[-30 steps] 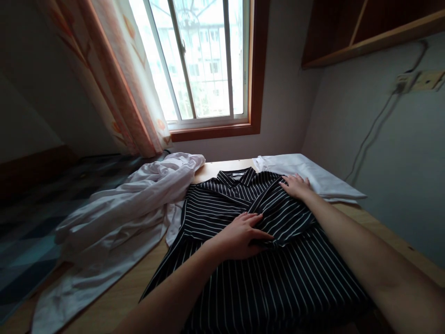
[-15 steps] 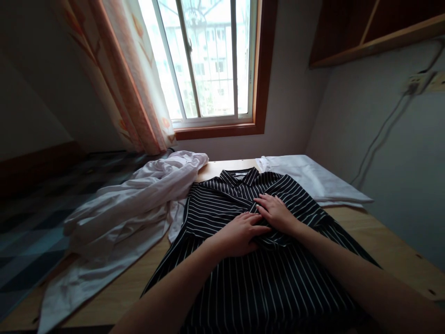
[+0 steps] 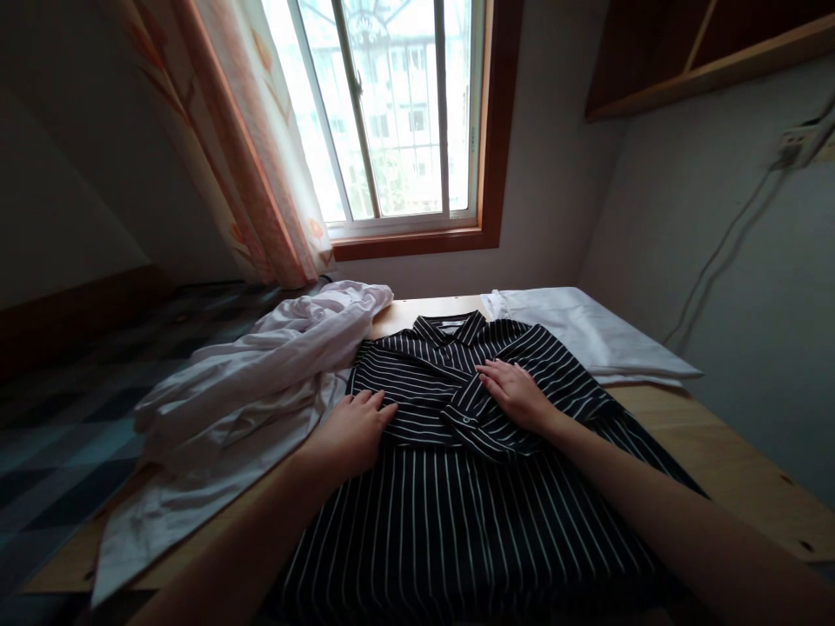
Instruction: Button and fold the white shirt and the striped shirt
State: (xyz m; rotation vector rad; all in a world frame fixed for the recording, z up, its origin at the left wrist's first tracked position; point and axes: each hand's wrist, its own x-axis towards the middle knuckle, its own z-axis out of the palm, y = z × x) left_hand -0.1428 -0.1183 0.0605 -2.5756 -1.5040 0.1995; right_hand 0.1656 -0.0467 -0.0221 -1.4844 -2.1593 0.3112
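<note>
A black shirt with white stripes (image 3: 450, 522) lies spread on the wooden board, its collar toward the window. Both sleeves are folded across the chest, and a buttoned cuff (image 3: 467, 420) shows near the middle. My right hand (image 3: 518, 396) rests flat on the crossed sleeves, fingers stretched out. Over at the shirt's left side, my left hand (image 3: 356, 430) lies with its fingers spread on or just above the folded sleeve; I cannot tell whether it presses the cloth.
A crumpled white garment (image 3: 261, 374) lies left of the shirt, hanging toward the near edge. Folded white cloth (image 3: 574, 335) sits at the back right. The wooden board (image 3: 724, 452) meets a checked bed cover (image 3: 65, 435) on the left. A window (image 3: 404, 113) is ahead.
My left hand has moved left from the middle of the shirt to its left side, uncovering the cuff. My right hand has stayed in place on the sleeves.
</note>
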